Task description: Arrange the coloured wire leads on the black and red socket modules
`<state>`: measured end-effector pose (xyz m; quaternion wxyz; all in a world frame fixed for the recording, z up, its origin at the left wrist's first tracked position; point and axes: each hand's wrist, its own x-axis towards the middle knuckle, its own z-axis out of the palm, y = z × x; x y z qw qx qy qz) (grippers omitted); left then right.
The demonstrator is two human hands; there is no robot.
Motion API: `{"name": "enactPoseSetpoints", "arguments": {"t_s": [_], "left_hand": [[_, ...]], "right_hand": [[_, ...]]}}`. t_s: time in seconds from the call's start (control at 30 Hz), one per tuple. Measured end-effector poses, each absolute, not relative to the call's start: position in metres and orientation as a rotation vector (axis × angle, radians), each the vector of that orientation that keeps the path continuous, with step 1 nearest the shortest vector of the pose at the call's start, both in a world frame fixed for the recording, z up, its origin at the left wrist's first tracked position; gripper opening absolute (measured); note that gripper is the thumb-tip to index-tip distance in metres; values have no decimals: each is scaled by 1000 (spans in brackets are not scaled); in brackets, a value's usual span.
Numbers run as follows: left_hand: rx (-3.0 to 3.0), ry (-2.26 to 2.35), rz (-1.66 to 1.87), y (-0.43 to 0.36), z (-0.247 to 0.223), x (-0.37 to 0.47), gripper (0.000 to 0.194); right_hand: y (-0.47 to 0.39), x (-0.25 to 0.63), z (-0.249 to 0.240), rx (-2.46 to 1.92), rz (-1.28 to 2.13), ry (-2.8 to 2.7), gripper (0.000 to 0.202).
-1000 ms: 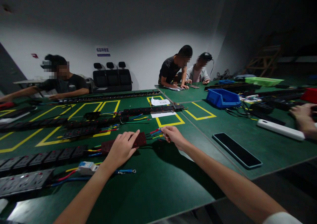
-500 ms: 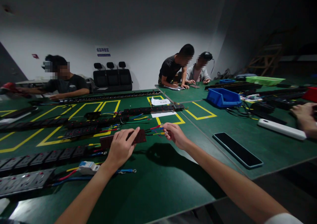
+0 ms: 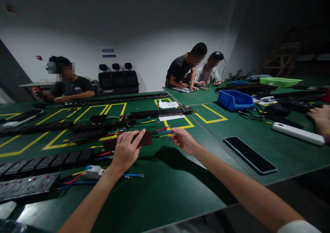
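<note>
My left hand (image 3: 127, 150) is closed around a dark reddish-brown socket strip (image 3: 146, 139), its fingers lying over the middle. From the strip's right end run thin red, blue and yellow-green wires (image 3: 162, 133) with ring terminals. My right hand (image 3: 184, 141) pinches the wire ends between thumb and fingers; a ring terminal shows at the fingertips. Which wires it grips is hard to make out. Left of my left hand lie black socket strips (image 3: 58, 161) with coloured leads. A white circuit breaker (image 3: 94, 172) sits on the leads by my left wrist.
On the green table (image 3: 165, 198) at right lie a phone (image 3: 249, 154) and a white bar (image 3: 297, 133). Behind them stand a blue bin (image 3: 235, 101) and a green tray (image 3: 280, 81). Another person's hand (image 3: 321, 121) is at the right edge. Three people work across the table.
The view has shifted slightly. Both my hands keep nearly the same hold on the strip and wires. The person at far left has drawn a red object inward.
</note>
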<state>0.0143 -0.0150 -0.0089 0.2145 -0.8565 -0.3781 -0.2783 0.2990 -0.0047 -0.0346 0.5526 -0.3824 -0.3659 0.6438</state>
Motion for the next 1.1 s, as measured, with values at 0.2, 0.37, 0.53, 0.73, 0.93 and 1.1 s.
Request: {"name": "enactPoseSetpoints", "arguments": {"t_s": [0.2,0.37,0.53,0.73,0.93,1.1], "left_hand": [[-2413,-1028,-713,-14,-7,12,73],[-2409,-1038,-690,-11,-10,11,70],[-2390,-1070,-671,-11,-10,10,69],[-2397,-1077,-667,-10,-11,9,71],[-2397,-1062,-655,-9,-12,8,69],[-2399,-1062,-648,-8,-12,8,68]], "right_hand": [[-1,298,-39,-934,1517,-857,27],[1,299,-42,-964,1521,-857,25],[2,301,-42,-1012,1517,-837,21],[0,298,-40,-1018,1536,-829,20],[-2,297,-36,-1040,1542,-823,20],[-3,297,-36,-1043,1549,-826,21]]}}
